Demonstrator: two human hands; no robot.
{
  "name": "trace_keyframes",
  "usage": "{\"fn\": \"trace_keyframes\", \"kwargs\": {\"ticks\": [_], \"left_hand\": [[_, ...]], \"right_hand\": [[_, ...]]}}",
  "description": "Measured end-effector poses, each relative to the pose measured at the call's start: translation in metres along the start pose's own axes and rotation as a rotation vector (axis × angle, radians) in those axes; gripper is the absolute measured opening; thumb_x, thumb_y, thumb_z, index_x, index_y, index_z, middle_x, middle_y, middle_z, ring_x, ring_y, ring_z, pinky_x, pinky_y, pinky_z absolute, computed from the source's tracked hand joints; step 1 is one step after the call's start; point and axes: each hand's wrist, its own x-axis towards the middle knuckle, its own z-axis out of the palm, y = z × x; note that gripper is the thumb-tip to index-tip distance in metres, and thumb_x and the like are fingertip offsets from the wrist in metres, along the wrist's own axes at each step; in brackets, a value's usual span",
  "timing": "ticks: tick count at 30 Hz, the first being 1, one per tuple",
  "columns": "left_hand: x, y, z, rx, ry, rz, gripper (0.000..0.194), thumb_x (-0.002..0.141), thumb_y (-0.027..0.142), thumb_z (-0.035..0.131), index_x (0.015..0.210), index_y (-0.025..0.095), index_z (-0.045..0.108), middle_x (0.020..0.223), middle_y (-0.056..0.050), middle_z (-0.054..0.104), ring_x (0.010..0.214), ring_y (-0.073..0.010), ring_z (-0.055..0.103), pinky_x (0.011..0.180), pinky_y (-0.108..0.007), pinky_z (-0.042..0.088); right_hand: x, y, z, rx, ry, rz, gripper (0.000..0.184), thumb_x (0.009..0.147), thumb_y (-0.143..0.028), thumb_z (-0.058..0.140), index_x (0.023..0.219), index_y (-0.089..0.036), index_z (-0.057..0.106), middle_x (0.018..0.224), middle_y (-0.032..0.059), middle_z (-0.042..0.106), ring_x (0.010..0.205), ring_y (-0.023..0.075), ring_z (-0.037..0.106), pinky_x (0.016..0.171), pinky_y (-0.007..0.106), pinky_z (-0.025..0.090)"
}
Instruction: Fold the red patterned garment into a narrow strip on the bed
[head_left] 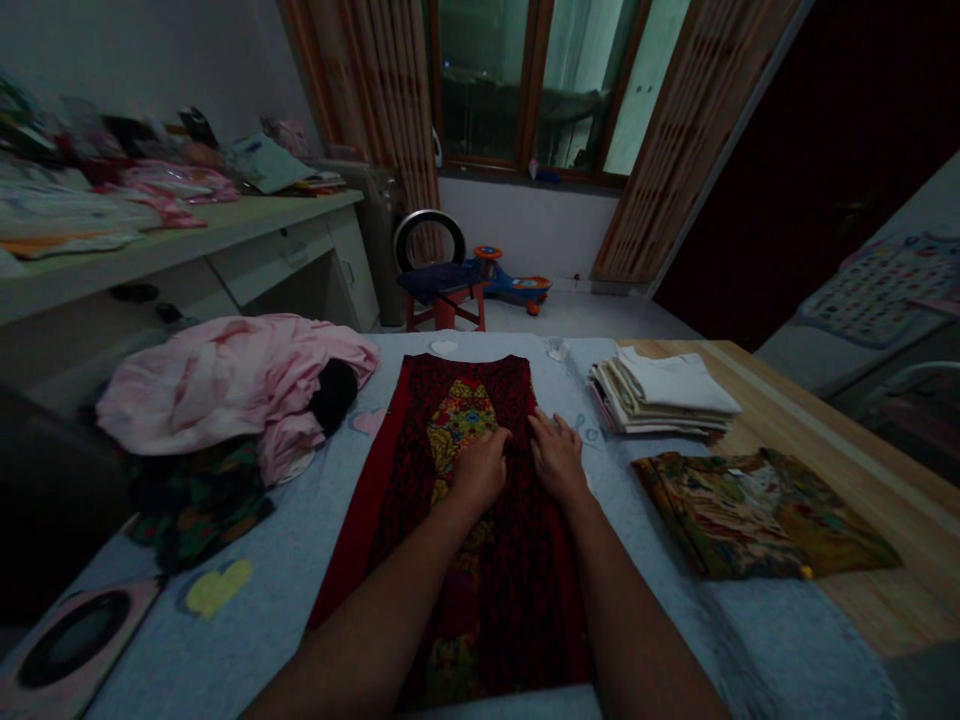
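Observation:
A dark red garment [382, 500] with a black pattern and a yellow floral middle panel lies flat on the blue-grey cloth, its narrower end away from me. My left hand [481, 470] is on its middle, fingers curled and closed at the fabric; the exact pinch is hard to see in the dim light. Along the garment's right edge rests my right hand [556, 458], fingers stretched out and spread, palm down. To the right lies a folded brown-green patterned garment [757, 515]. Behind that is a stack of folded light clothes [664, 392].
A rumpled heap of pink clothing [232, 380] lies at the left, with a dark floral cloth [202, 505] under it. A pink board with a dark oval [75, 645] is at the near left. Beyond the table stand a red stool [445, 310] and a blue ride-on toy [514, 284].

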Motion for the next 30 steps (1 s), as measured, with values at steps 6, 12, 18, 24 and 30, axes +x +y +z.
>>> {"fn": "trace_keyframes", "kwargs": {"ticks": [6,12,18,24,30], "left_hand": [[-0.004,0.004,0.002,0.207,-0.003,-0.028,0.038,0.092,0.017,0.043,0.128,0.027,0.048,0.124,-0.010,0.059,0.102,-0.0246,0.064,0.087,-0.034,0.047],[-0.006,0.008,-0.003,0.205,-0.066,-0.029,0.038,0.092,0.025,0.049,0.129,0.023,0.044,0.109,-0.012,0.068,0.103,-0.0269,0.065,0.091,-0.037,0.045],[-0.015,0.009,-0.015,0.117,-0.152,0.043,0.044,0.087,0.022,0.053,0.131,0.022,0.045,0.117,-0.011,0.067,0.111,-0.0262,0.063,0.096,-0.037,0.044],[-0.037,0.003,-0.028,-0.002,-0.375,0.193,0.023,0.085,0.019,0.050,0.105,0.023,0.062,0.107,-0.005,0.066,0.106,-0.0221,0.060,0.094,-0.033,0.045],[-0.072,0.007,-0.033,-0.010,-0.289,0.194,0.020,0.087,0.023,0.053,0.104,0.022,0.063,0.106,-0.006,0.062,0.107,-0.0220,0.058,0.096,-0.035,0.044]], "right_hand": [[0.000,-0.003,-0.002,0.011,-0.065,0.005,0.046,0.096,-0.026,0.038,0.140,-0.030,0.047,0.152,0.0030,0.042,0.140,0.0301,0.032,0.111,0.061,0.019],[0.000,-0.007,-0.004,-0.018,-0.070,0.034,0.047,0.096,-0.029,0.039,0.142,-0.028,0.046,0.155,0.0022,0.037,0.142,0.0330,0.029,0.112,0.060,0.018],[0.001,-0.005,-0.003,-0.047,-0.068,0.029,0.047,0.097,-0.031,0.038,0.143,-0.026,0.045,0.156,0.0029,0.036,0.141,0.0343,0.029,0.112,0.059,0.019],[0.000,-0.009,-0.008,-0.066,-0.096,0.061,0.048,0.098,-0.033,0.035,0.144,-0.025,0.043,0.156,0.0019,0.035,0.141,0.0325,0.029,0.113,0.056,0.019],[0.000,-0.012,-0.011,-0.066,-0.107,0.074,0.048,0.097,-0.034,0.035,0.144,-0.026,0.043,0.156,0.0015,0.035,0.141,0.0313,0.029,0.113,0.057,0.019]]}}
